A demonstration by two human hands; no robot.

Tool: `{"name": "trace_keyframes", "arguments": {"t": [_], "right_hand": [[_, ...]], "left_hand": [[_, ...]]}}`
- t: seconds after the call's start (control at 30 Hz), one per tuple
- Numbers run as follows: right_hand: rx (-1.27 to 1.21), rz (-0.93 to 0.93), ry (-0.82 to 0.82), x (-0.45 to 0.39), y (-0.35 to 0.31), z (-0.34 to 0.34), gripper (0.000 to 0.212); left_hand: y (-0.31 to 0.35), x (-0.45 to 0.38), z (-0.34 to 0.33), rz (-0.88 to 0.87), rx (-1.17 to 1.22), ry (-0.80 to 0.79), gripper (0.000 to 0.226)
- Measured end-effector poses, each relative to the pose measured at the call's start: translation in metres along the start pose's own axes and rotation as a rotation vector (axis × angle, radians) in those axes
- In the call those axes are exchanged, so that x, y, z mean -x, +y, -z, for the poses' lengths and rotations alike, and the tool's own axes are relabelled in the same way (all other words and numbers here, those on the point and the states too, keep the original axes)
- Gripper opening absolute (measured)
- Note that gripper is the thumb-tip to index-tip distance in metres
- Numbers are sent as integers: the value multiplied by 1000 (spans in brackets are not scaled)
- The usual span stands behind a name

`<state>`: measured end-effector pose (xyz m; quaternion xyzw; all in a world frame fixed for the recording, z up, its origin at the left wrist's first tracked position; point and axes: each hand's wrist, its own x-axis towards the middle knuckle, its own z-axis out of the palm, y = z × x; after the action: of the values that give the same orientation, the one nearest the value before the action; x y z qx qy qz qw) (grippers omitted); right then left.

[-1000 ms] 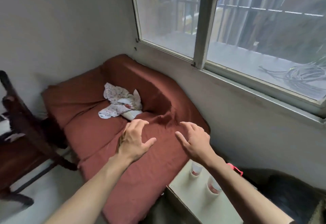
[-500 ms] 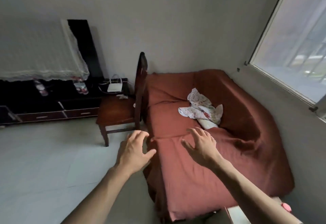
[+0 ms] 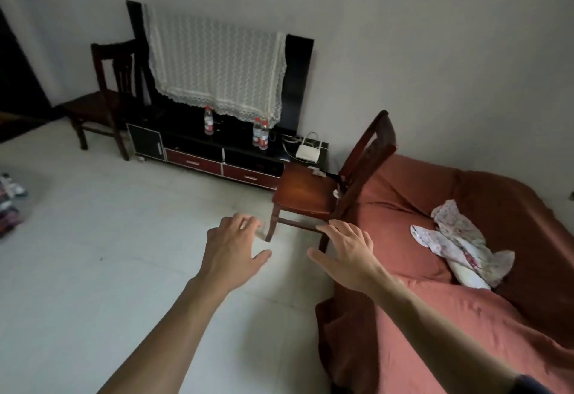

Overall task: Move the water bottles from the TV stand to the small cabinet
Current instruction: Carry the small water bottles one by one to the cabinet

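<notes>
Floor [image 3: 93, 269] tiles, pale and wide, fill the left side. On the right sits a sofa [image 3: 466, 316] under a red cover, with a flowery cloth [image 3: 456, 247] lying on it. A TV [image 3: 298, 83] hangs on the far wall, draped with a white lace cloth [image 3: 217, 74]. Below it stands the dark TV stand [image 3: 223, 157]. One wooden chair [image 3: 326, 192] stands beside the sofa, another chair [image 3: 105, 95] left of the stand. Three water bottles stand upright on the stand: a single bottle [image 3: 209, 120] and a pair of bottles [image 3: 261, 133] touching each other. A white router [image 3: 308, 152] sits near them. The left hand [image 3: 233, 247] and right hand [image 3: 348, 254] reach forward, fingers spread loose, holding nothing.
</notes>
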<state>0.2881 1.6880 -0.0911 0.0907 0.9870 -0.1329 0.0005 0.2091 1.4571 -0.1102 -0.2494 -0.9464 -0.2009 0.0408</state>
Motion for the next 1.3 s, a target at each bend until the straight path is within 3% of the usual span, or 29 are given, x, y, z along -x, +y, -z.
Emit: {"name": "trace_keyframes", "arguments": {"t": [0.23,0.47,0.87,1.3], "right_hand": [[-25,87,-25,-56,-66,-14,64],[-87,150,-67,-127,-91,-50,65],[-248,89,-49,-304,-105,-67,63],[-194,32,-8,-446,-89,-34,65]], "left_hand": [[-77,9,17,147,25,23,55],[-121,-27,26,181,-70,-4,54],[-187,-208,28,145,-227,-163,56],[-226,-365,18,117,-156,-108,69]]}}
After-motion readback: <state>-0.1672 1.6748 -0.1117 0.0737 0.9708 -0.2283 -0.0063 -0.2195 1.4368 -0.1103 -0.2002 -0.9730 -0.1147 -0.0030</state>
